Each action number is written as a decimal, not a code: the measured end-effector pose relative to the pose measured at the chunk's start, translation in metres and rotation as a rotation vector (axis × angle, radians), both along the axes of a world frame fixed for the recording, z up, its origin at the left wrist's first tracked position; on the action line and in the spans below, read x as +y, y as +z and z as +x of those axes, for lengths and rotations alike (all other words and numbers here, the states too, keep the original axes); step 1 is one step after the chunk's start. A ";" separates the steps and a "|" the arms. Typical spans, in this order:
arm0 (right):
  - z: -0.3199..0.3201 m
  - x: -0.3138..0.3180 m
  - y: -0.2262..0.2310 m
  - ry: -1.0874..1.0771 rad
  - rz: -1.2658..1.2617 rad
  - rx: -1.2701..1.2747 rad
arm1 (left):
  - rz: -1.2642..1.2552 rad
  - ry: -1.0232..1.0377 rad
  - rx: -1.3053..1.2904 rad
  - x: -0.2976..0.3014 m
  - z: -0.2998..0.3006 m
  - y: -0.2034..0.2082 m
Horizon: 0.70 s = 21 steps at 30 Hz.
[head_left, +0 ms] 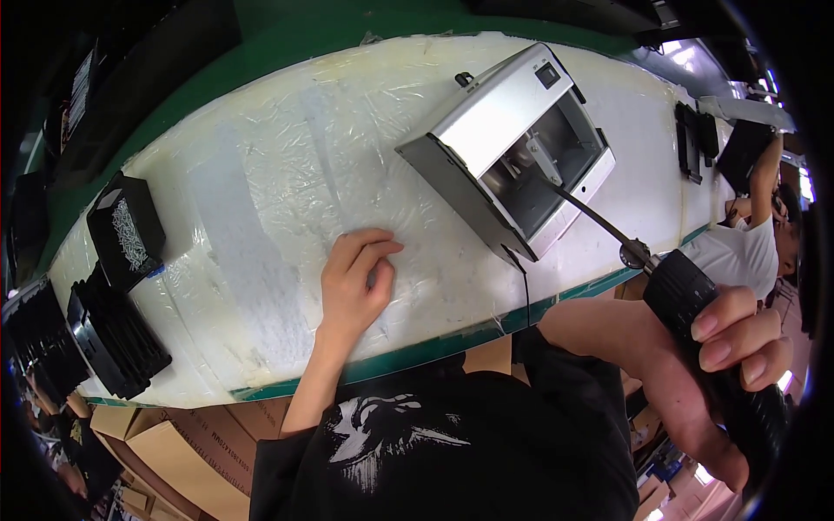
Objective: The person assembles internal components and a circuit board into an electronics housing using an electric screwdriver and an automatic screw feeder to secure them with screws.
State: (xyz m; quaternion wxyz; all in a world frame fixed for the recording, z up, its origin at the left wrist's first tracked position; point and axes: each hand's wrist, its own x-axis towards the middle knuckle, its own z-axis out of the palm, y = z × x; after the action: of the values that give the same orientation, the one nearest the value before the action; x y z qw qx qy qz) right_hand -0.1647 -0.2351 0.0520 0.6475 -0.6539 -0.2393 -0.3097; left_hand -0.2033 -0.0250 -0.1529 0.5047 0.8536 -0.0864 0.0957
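Note:
My right hand is wrapped round a black electric screwdriver at the right. Its long dark shaft slants up and left into the opening of a silver metal box, a screw feeder by its look. Where exactly the tip touches inside I cannot make out. The feeder stands turned at an angle on the table and has a small black switch on top. My left hand rests on the plastic-covered tabletop, left of the feeder. Its fingers are loosely bent and apart, with nothing visible in them.
A black bin with many small silver screws stands at the left. Below it is a stack of black plastic parts. More black parts lie at the far right, near another person. Cardboard boxes stand below the table's near edge.

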 end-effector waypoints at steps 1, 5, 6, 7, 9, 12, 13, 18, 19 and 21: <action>0.002 0.001 -0.001 -0.013 0.042 -0.068 | 0.000 -0.003 -0.001 0.000 0.000 0.000; 0.001 -0.005 0.006 0.021 -0.057 -0.016 | 0.001 0.001 -0.003 0.001 0.000 0.001; 0.007 -0.003 0.004 0.020 -0.056 -0.018 | 0.000 0.000 -0.002 0.001 0.000 0.002; 0.017 -0.001 -0.001 0.058 -0.016 -0.189 | -0.004 -0.003 -0.002 0.000 0.000 0.002; 0.023 0.001 -0.006 0.099 0.024 -0.355 | -0.006 -0.007 -0.002 0.000 0.000 0.000; 0.024 -0.005 -0.012 0.041 -0.063 -0.319 | -0.003 -0.008 0.000 0.001 0.000 -0.002; 0.024 -0.006 -0.013 0.021 -0.090 -0.310 | 0.003 -0.010 -0.005 0.001 -0.001 -0.001; 0.022 -0.005 -0.016 -0.027 0.009 -0.260 | 0.009 -0.010 -0.016 0.001 0.000 -0.001; 0.023 -0.004 -0.016 -0.023 0.013 -0.262 | 0.009 -0.012 -0.011 0.001 0.000 -0.001; 0.022 -0.006 -0.014 -0.020 0.015 -0.263 | 0.006 -0.009 -0.003 0.001 0.000 -0.001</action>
State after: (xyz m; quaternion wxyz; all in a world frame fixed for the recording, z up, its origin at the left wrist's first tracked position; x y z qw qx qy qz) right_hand -0.1425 -0.2416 0.0382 0.6122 -0.6052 -0.3134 -0.4010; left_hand -0.2037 -0.0242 -0.1534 0.5023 0.8546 -0.0914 0.0946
